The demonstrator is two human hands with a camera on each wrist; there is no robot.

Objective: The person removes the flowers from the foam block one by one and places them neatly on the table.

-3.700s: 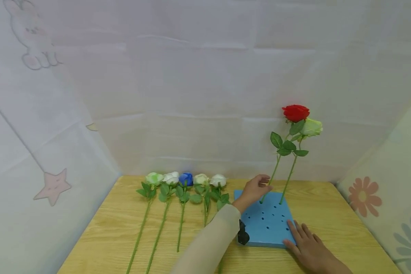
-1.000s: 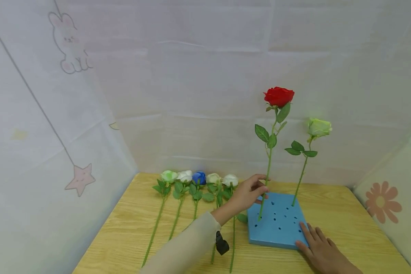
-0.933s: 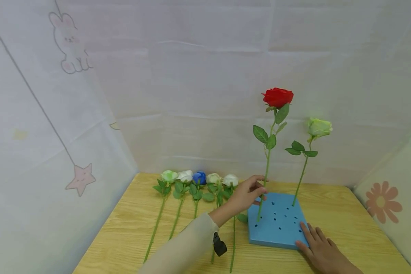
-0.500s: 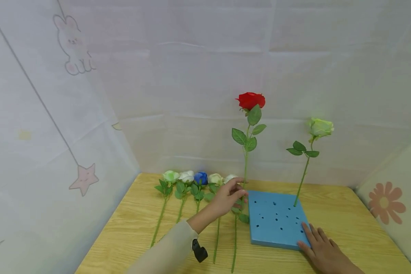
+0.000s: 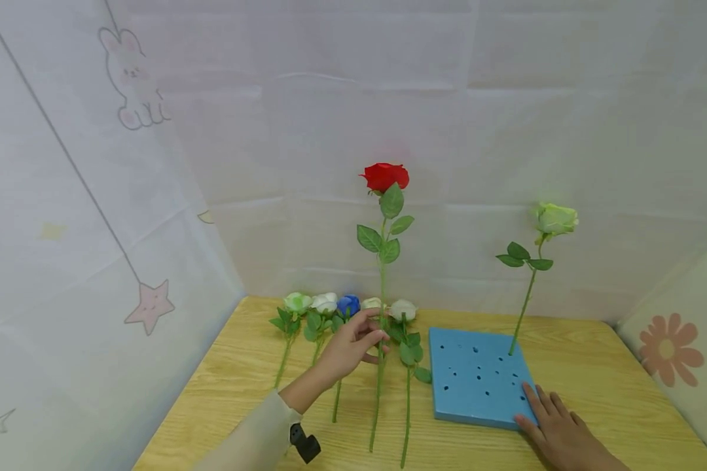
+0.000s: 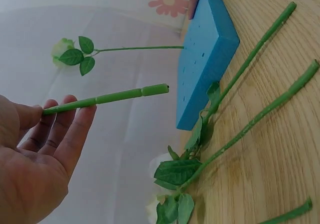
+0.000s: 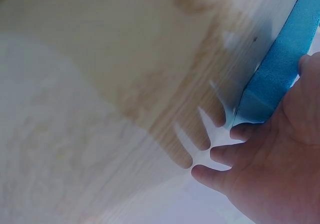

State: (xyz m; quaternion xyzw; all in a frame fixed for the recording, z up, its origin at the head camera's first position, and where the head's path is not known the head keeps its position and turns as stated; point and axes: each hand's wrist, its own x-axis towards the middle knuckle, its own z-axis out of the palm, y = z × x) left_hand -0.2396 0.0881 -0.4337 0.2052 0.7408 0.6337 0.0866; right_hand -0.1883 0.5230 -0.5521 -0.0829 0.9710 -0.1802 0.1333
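Between thumb and fingers, my left hand (image 5: 347,347) pinches the stem of a red rose (image 5: 385,176), held upright over the flowers lying on the table. In the left wrist view the cut lower end of its stem (image 6: 131,93) points out past the fingers, in the air. A blue foam block (image 5: 461,411) with several small holes lies on the right. One pale green rose (image 5: 556,219) stands in a hole near its back right corner. Fingers spread, my right hand (image 5: 556,428) rests on the block's right front edge.
Several roses lie in a row left of the block: a light green one (image 5: 297,302), a white one (image 5: 325,301), a blue one (image 5: 348,305), a cream one (image 5: 372,303) and another white one (image 5: 402,309). Behind the wooden table (image 5: 212,399) hangs a pale cloth (image 5: 330,144).
The red rose has come out of its hole in the block and moved left with my left hand, over the lying roses. My right hand stays on the block.
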